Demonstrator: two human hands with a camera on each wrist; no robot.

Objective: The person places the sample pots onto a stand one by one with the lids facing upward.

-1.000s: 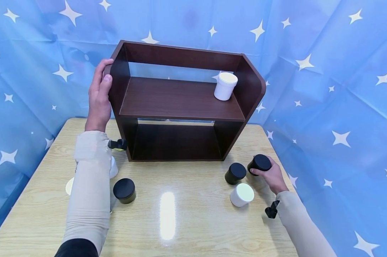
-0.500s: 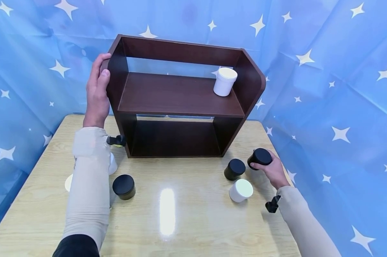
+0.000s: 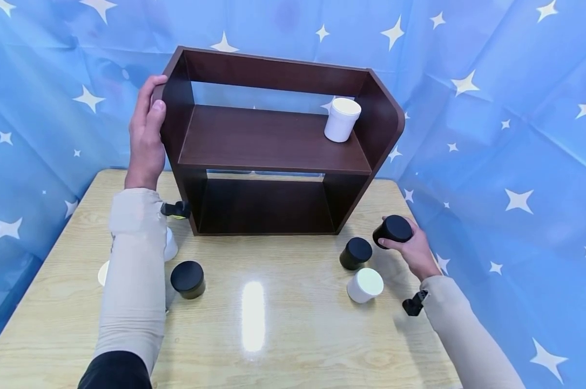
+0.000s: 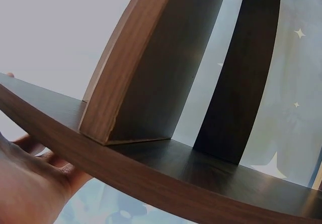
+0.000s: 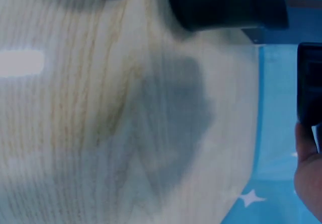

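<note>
A dark brown two-tier shelf [image 3: 273,140] stands at the back of the table. My left hand [image 3: 146,132] holds its left side panel [image 4: 151,171], with the palm on the outer face and the fingers reaching behind it. At the right, my right hand [image 3: 414,251] grips a black lidded jar [image 3: 393,229] between thumb and fingers, held above the tabletop. That jar shows at the right edge of the right wrist view, and a shadow lies on the wood beside it. A white jar [image 3: 343,120] sits on the upper tier, near the right panel.
Left of the held jar stand another black jar [image 3: 356,253] and a white jar [image 3: 365,285]. A wider black jar [image 3: 188,279] is beside my left forearm, which partly hides a white jar [image 3: 170,246] and a white round thing [image 3: 103,273]. Blue star-patterned cloth [image 3: 467,135] hangs behind.
My right hand has raised the black jar slightly. My left hand keeps its hold on the shelf. The head view has tilted down a little, then shifted slightly.
</note>
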